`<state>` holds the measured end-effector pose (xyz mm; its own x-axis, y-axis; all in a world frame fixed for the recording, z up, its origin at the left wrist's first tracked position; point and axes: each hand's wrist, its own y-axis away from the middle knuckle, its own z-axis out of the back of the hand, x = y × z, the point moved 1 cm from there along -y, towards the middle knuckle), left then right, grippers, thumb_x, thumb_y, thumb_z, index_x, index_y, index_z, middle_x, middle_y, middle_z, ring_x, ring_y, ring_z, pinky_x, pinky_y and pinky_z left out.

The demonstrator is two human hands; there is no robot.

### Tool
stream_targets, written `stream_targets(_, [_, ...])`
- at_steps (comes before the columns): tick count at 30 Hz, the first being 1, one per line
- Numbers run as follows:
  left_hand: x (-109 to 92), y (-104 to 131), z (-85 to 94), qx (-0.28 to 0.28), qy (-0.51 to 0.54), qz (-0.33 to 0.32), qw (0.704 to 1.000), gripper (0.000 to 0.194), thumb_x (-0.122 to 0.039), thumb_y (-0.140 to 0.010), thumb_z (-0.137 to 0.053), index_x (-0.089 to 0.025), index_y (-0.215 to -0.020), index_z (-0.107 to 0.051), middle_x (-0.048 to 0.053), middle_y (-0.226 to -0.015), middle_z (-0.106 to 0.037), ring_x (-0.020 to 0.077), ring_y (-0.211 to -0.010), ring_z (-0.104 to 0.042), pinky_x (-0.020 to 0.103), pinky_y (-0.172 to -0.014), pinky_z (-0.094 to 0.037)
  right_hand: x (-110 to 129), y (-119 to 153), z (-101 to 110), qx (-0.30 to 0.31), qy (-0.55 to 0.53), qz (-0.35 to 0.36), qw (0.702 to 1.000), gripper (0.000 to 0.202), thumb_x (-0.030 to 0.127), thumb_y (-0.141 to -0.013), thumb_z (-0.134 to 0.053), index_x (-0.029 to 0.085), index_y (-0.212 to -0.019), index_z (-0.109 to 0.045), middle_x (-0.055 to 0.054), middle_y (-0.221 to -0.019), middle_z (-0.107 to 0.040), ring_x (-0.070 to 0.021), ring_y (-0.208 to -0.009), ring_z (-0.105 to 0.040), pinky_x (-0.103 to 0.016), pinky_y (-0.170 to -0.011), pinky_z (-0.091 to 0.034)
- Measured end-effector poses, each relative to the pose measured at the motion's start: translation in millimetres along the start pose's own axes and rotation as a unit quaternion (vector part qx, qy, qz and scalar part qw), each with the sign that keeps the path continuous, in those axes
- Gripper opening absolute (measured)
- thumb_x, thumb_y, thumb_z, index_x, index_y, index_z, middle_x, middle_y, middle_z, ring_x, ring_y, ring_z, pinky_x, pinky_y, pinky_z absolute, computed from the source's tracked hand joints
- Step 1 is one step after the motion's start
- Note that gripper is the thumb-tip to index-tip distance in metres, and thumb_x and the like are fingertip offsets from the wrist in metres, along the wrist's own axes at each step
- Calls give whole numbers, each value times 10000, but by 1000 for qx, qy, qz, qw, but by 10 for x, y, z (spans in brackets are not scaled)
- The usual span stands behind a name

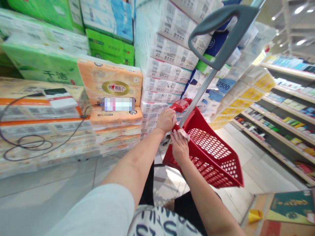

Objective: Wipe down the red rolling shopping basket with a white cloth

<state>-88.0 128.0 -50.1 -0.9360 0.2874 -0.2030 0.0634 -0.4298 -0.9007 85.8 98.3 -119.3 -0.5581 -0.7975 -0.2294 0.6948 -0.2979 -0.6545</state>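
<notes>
A red shopping basket (216,154) with perforated walls stands on the tiled floor, tilted in view. From its near end rises a metal pole with a grey loop handle (225,39). My left hand (167,120) is closed on the basket's rim, left of the pole and beside a red plastic part (180,105). My right hand (180,144) presses a crumpled pale cloth (184,134) against the rim just below the pole, its fingers bent over it.
Stacked tissue packs (110,82) fill the left and centre. A white device (60,98) with a black cable (31,137) lies on them. Store shelves (283,127) run along the right. Cardboard boxes (290,206) sit at the lower right.
</notes>
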Motion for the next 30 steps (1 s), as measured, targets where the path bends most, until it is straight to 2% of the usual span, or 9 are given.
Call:
stream_targets(3, [-6, -6, 17, 4, -3, -6, 1000, 225, -218, -893, -399, -177, -860, -618, 76, -938, -656, 207, -998, -564, 427, -964, -447, 9, 1, 21, -6, -10, -8, 1000, 470, 89, -905, -369, 152, -1347, -516, -110, -1401, -496, -237, -1306, -437, -410, -1094, -279])
stream_targets(10, [1, -22, 35, 1, -15, -8, 1000, 237, -222, -886, -391, -179, -835, -618, 88, -934, -654, 220, -981, -559, 416, -936, -456, -17, -24, 160, -5, -54, -31, 998, 457, 147, -878, -425, 166, -1318, -547, -97, -1403, -498, -233, -1331, -399, -407, -1111, -270])
stream_targets(14, [13, -23, 28, 9, -10, -3, 1000, 239, -234, -886, -392, -182, -856, -624, 91, -952, -651, 232, -1011, -553, 430, -950, -445, -57, 98, 140, 10, -69, -41, 997, 454, 123, -868, -419, 160, -1298, -562, -99, -1355, -547, -234, -1294, -434, -423, -1083, -302])
stream_targets(17, [33, -34, 14, 8, -1, 0, 1000, 237, -235, -883, -393, -188, -862, -625, 87, -927, -647, 232, -996, -558, 432, -950, -447, -62, 44, 138, 2, -93, -63, 994, 402, 138, -869, -442, 195, -1225, -622, -81, -1273, -612, -234, -1224, -489, -448, -1082, -299])
stream_targets(20, [50, -48, 12, 5, -4, -2, 1000, 238, -231, -880, -390, -190, -858, -623, 86, -908, -645, 232, -979, -558, 428, -948, -451, -68, -56, 156, -21, -130, -67, 989, 354, 151, -862, -464, 194, -1150, -665, -75, -1208, -645, -221, -1174, -515, -419, -1067, -336])
stream_targets(23, [52, -50, 27, 5, -11, -12, 1000, 246, -232, -885, -380, -182, -853, -619, 90, -905, -643, 234, -972, -551, 419, -946, -454, -111, 53, 127, -25, -134, -47, 990, 339, 138, -859, -456, 175, -1114, -677, -83, -1181, -657, -215, -1144, -532, -390, -1027, -374])
stream_targets(27, [53, -47, 27, 8, -18, -10, 1000, 252, -243, -888, -376, -180, -835, -614, 94, -900, -639, 239, -972, -544, 419, -942, -455, -193, 337, 34, 22, -71, -65, 995, 310, 122, -846, -459, 165, -1033, -702, -99, -1066, -700, -239, -1029, -584, -414, -961, -383])
stream_targets(30, [56, -54, 4, 6, -20, -3, 1000, 249, -242, -888, -376, -188, -823, -611, 93, -894, -633, 238, -965, -548, 424, -935, -455, -193, 314, 14, 67, -48, -77, 994, 272, 133, -845, -477, 175, -983, -708, -89, -1015, -707, -235, -974, -595, -417, -951, -365])
